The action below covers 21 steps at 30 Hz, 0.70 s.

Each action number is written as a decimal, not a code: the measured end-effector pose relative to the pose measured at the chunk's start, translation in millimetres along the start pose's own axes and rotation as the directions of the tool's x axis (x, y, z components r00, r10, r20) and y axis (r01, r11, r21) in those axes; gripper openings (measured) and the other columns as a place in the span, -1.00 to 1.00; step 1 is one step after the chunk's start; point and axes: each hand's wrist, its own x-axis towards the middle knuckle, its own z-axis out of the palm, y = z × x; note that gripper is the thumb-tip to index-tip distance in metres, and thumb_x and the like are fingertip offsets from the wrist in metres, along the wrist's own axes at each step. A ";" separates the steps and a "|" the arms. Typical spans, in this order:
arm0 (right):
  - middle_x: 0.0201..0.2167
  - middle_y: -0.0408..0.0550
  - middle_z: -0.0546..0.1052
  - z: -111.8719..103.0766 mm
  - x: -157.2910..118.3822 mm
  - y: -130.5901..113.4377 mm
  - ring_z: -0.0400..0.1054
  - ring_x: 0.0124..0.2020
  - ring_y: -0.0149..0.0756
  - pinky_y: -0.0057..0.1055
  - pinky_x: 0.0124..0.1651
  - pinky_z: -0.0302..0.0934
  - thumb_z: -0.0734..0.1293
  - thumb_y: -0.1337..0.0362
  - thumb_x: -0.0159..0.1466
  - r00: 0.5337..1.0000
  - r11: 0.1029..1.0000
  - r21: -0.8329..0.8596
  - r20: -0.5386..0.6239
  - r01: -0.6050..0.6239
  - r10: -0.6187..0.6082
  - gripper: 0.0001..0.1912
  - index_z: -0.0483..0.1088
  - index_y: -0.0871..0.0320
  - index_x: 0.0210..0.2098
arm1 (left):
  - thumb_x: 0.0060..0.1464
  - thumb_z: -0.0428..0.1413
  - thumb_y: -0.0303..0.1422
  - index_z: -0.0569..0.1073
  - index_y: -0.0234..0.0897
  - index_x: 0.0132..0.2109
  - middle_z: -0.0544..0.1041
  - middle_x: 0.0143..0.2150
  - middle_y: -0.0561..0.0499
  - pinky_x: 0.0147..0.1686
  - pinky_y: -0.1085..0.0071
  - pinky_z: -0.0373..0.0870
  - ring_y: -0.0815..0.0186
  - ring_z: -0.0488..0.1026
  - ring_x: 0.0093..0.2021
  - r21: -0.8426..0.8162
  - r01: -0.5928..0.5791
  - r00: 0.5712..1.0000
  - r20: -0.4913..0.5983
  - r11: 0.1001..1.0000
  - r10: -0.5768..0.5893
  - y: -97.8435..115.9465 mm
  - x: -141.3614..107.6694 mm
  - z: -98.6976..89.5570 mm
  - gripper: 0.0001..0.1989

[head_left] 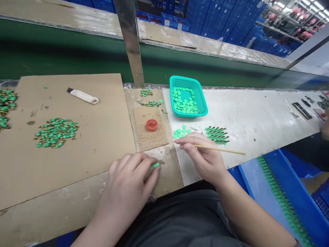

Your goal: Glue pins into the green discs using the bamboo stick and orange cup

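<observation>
Between thumb and forefinger, my left hand point(131, 175) pinches a small green piece point(156, 165) just over the table's front part. My right hand point(203, 156) is closed around a thin wooden stick point(223, 149), its tip pointing left. Loose green discs point(182, 131) lie just beyond the right fingers. Beside them stand rows of green pieces with dark tops point(217, 134). A small red cup point(151, 125) sits on a stained cardboard square point(146, 140) ahead of my hands.
A turquoise basket point(203, 103) holds many green discs. On the left cardboard point(102, 137) lie a pile of small green-and-gold pieces point(57, 133) and a white-handled tool point(83, 96). A metal post point(132, 44) rises behind. Blue trays point(290, 181) stand at right.
</observation>
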 end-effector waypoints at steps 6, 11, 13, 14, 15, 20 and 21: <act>-0.32 -0.19 0.75 22.1 52.0 -1.6 0.67 -0.33 -0.34 -0.41 -0.24 0.50 0.50 0.21 0.65 0.988 0.982 0.114 -0.036 -0.148 0.153 -0.82 0.61 0.04 -0.14 | 0.71 0.18 -0.28 0.64 -0.19 0.23 0.76 0.07 -0.04 0.14 0.16 0.48 0.15 0.65 0.06 -0.093 -0.073 0.997 -0.019 0.993 0.072 -8.6 -16.8 -14.3 -0.83; -0.38 -0.21 0.66 48.1 88.6 9.5 0.55 -0.40 -0.38 -0.41 -0.29 0.39 0.58 0.17 0.59 0.997 0.997 0.004 0.002 -0.083 0.083 -0.67 0.57 0.05 -0.31 | 0.74 0.11 -0.35 0.70 -0.26 0.29 0.84 0.19 -0.05 0.21 0.05 0.40 0.07 0.64 0.15 -0.016 -0.197 0.980 -0.010 0.980 0.196 -10.8 -27.3 -11.5 -0.72; -0.38 -0.23 0.65 55.7 93.2 16.3 0.48 -0.43 -0.41 -0.42 -0.29 0.38 0.58 0.21 0.60 1.000 0.997 -0.067 0.002 -0.027 0.027 -0.64 0.55 0.05 -0.34 | 0.72 0.12 -0.37 0.72 -0.27 0.27 0.86 0.19 -0.02 0.21 0.04 0.40 0.07 0.64 0.15 -0.021 -0.228 0.974 -0.013 0.974 0.227 -11.3 -30.5 -6.1 -0.72; -0.38 -0.23 0.64 58.7 93.8 19.4 0.45 -0.43 -0.42 -0.43 -0.28 0.37 0.57 0.23 0.61 1.000 0.996 -0.094 0.004 0.005 -0.005 -0.63 0.54 0.05 -0.35 | 0.71 0.13 -0.38 0.73 -0.27 0.25 0.86 0.21 -0.01 0.22 0.03 0.40 0.07 0.64 0.17 -0.029 -0.221 0.975 -0.032 0.975 0.220 -11.2 -32.3 -2.9 -0.73; -0.38 -0.24 0.62 61.2 93.9 22.2 0.41 -0.44 -0.43 -0.43 -0.28 0.37 0.56 0.24 0.62 0.999 0.993 -0.114 0.007 0.037 -0.036 -0.63 0.53 0.05 -0.35 | 0.70 0.14 -0.39 0.74 -0.26 0.23 0.86 0.23 -0.01 0.24 0.02 0.40 0.07 0.64 0.19 -0.038 -0.200 0.978 -0.060 0.979 0.198 -10.9 -34.2 0.4 -0.74; -0.39 -0.24 0.54 68.3 92.6 29.9 0.34 -0.44 -0.38 -0.39 -0.28 0.37 0.51 0.25 0.67 0.993 0.975 -0.188 0.040 0.120 -0.114 -0.62 0.51 0.03 -0.32 | 0.63 0.24 -0.34 0.76 -0.17 0.12 0.85 0.26 0.04 0.36 0.07 0.40 0.12 0.65 0.17 -0.091 -0.129 0.982 -0.149 0.987 0.114 -10.4 -44.5 12.7 -0.83; -0.40 -0.23 0.54 69.0 92.5 30.3 0.34 -0.44 -0.38 -0.38 -0.28 0.36 0.51 0.25 0.67 0.992 0.973 -0.198 0.042 0.121 -0.115 -0.62 0.50 0.03 -0.33 | 0.63 0.24 -0.34 0.77 -0.16 0.12 0.85 0.26 0.04 0.38 0.09 0.40 0.13 0.64 0.17 -0.094 -0.127 0.983 -0.146 0.987 0.112 -11.1 -46.6 13.9 -0.83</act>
